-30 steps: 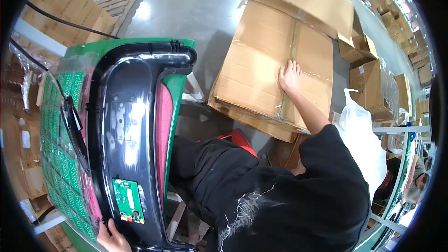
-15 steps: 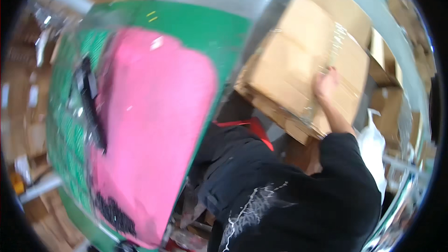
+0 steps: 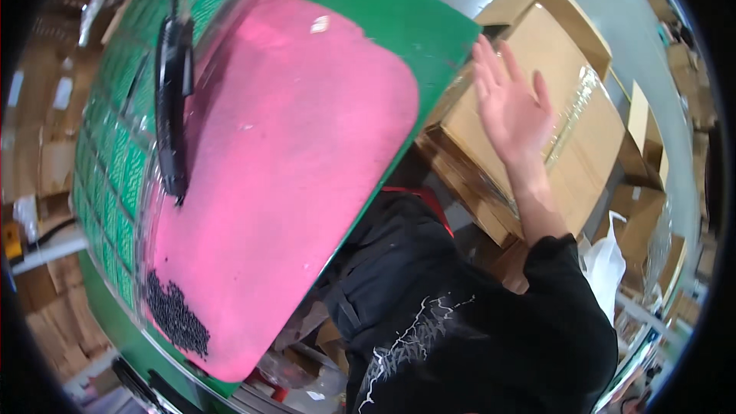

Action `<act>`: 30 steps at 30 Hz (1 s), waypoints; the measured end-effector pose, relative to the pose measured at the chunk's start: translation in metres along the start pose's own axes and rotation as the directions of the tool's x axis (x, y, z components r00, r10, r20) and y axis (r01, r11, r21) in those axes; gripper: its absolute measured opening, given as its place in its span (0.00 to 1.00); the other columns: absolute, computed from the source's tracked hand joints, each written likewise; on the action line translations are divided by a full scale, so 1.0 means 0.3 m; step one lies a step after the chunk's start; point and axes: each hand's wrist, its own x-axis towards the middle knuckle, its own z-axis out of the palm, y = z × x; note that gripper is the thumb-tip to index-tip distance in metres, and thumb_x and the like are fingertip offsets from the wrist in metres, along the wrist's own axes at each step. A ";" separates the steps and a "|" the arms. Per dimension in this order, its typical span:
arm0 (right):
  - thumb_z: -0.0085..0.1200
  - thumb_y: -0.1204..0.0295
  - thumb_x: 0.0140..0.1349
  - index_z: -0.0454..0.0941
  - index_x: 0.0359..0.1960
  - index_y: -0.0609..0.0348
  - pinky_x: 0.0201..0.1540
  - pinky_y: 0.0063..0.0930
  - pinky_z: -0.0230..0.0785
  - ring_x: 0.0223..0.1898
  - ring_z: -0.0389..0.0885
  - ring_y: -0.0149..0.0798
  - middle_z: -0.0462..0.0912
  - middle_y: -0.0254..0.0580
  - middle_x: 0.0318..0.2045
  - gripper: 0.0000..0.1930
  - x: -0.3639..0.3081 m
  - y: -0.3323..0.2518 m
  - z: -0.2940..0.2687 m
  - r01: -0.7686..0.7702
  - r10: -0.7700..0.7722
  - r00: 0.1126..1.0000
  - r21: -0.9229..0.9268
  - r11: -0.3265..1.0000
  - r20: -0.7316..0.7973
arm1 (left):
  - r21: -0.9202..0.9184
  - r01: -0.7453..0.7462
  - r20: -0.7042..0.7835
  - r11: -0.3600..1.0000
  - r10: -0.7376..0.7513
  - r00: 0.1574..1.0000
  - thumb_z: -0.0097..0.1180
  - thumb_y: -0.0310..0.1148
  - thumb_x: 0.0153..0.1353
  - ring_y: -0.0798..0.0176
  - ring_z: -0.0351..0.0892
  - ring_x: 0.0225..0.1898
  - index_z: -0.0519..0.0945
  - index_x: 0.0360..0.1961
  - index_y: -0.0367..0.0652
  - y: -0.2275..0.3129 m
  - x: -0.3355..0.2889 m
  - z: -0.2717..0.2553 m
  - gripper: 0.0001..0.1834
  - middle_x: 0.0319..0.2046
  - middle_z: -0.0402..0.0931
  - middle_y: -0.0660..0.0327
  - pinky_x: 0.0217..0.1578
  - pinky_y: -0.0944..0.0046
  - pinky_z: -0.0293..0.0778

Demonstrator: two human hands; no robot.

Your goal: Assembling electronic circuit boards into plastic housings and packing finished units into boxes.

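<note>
My right hand is raised with its palm showing and the fingers spread, holding nothing. It hovers over the near left part of a taped cardboard box, beside the corner of a green table. In the head view my left hand cannot be seen. A pink mat covers much of the table top. On its left side there is a long black tool, which looks like a hanging electric screwdriver. A pile of small black pieces, too tiny to name, lies at the mat's lower left corner.
Under the taped box is more cardboard. Open cartons and a white plastic bag stand to the right. A red edge, perhaps of a stool, shows beside my dark trousers. Stacked cartons line the left.
My right hand has lifted off the taped box and moved left toward the table corner, its fingers now spread. The view has shifted, and the table appears further right.
</note>
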 end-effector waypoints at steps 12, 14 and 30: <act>0.41 0.61 0.67 0.50 0.64 0.70 0.69 0.45 0.49 0.68 0.52 0.54 0.53 0.63 0.65 0.30 -0.052 0.012 0.067 0.164 -0.163 0.986 0.047 0.985 -0.043 | 0.774 0.198 -0.268 0.602 0.028 0.963 0.59 0.39 0.62 0.51 0.75 0.45 0.74 0.49 0.30 0.109 0.125 0.539 0.23 0.44 0.76 0.45 0.50 0.56 0.71; 0.42 0.60 0.66 0.50 0.64 0.69 0.69 0.46 0.48 0.68 0.52 0.54 0.53 0.63 0.65 0.31 -0.057 0.035 0.080 0.154 -0.152 0.987 0.021 0.988 -0.060 | 0.789 0.102 -0.065 0.606 -0.083 0.994 0.57 0.40 0.63 0.50 0.79 0.38 0.77 0.43 0.32 0.093 0.149 0.588 0.19 0.37 0.79 0.44 0.42 0.57 0.75; 0.42 0.70 0.63 0.69 0.37 0.62 0.44 0.34 0.58 0.38 0.65 0.37 0.69 0.40 0.35 0.08 -0.097 0.120 -0.185 0.126 -0.063 0.988 -0.517 0.847 0.139 | 0.532 0.107 -0.147 0.840 -0.033 0.989 0.62 0.21 0.49 0.66 0.76 0.36 0.77 0.44 0.32 0.317 0.184 1.125 0.18 0.35 0.77 0.59 0.38 0.69 0.72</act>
